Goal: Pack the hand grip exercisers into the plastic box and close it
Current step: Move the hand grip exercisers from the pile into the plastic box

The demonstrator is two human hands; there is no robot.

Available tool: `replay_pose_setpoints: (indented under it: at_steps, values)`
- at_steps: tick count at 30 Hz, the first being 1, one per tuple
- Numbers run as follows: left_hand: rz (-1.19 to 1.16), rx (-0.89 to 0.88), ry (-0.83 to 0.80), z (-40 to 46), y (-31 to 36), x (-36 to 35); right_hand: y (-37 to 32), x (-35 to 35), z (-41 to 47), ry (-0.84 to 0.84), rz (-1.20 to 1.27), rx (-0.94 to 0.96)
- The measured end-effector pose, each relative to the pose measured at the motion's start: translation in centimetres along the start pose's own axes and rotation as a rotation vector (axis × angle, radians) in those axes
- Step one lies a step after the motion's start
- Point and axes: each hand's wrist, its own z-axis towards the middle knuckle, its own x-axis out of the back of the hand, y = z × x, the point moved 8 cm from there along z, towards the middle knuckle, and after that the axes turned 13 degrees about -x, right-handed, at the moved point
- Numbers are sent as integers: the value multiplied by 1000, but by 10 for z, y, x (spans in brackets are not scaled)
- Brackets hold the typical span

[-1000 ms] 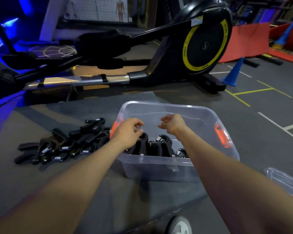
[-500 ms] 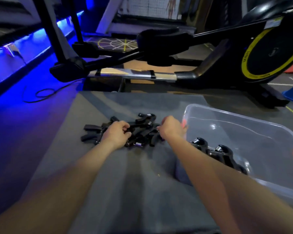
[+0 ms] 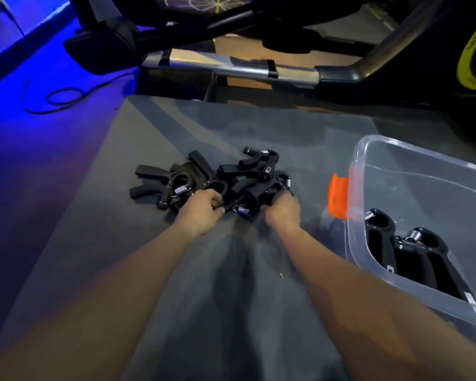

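Observation:
A pile of several black hand grip exercisers (image 3: 226, 174) with steel springs lies on the grey mat (image 3: 176, 270). My left hand (image 3: 204, 210) is closed on an exerciser at the near edge of the pile. My right hand (image 3: 282, 209) is closed on another one at the pile's right side. To the right stands the clear plastic box (image 3: 368, 155), open, with an orange latch (image 3: 338, 196) on its near-left end. Two black exercisers (image 3: 407, 254) lie inside it.
A black elliptical trainer (image 3: 259, 67) with a silver rail and a yellow-ringed wheel stands just beyond the mat. A black cable (image 3: 63, 96) loops on the blue-lit floor at the left. The box's lid is out of view.
Both hands have left the box and moved left to the pile, where they have closed on exercisers. My view has swung left and down.

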Motion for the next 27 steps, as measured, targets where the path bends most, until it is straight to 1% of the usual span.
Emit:
replay_pose_setpoints:
  at_steps: [4,7,10,13,15,18,20,22,25,27]
  values:
    - [-23,19,-27,12,-7,-20,11,-11,19,-58,85,-108]
    - [-44,39,-35,15,-10,-27,14,-11,23,-54,118,-151]
    - [-56,38,-24,15,-4,-23,15,-1,18,-39,165,-198]
    - [-90,16,9,13,16,-11,12,8,7,-97,242,-237]
    - [-132,15,43,8,33,1,7,10,-7,-162,352,-259]
    - [-210,43,96,-1,55,20,-5,17,-30,-294,631,-298]
    - [-346,52,100,-7,72,29,-14,28,-50,-393,769,-272]
    - [-485,82,109,-13,91,38,-23,43,-70,-498,842,-219]
    - [-578,130,84,-22,126,46,-30,74,-95,-623,940,-145]
    - [-650,142,48,-28,154,43,-28,100,-105,-676,970,-83]
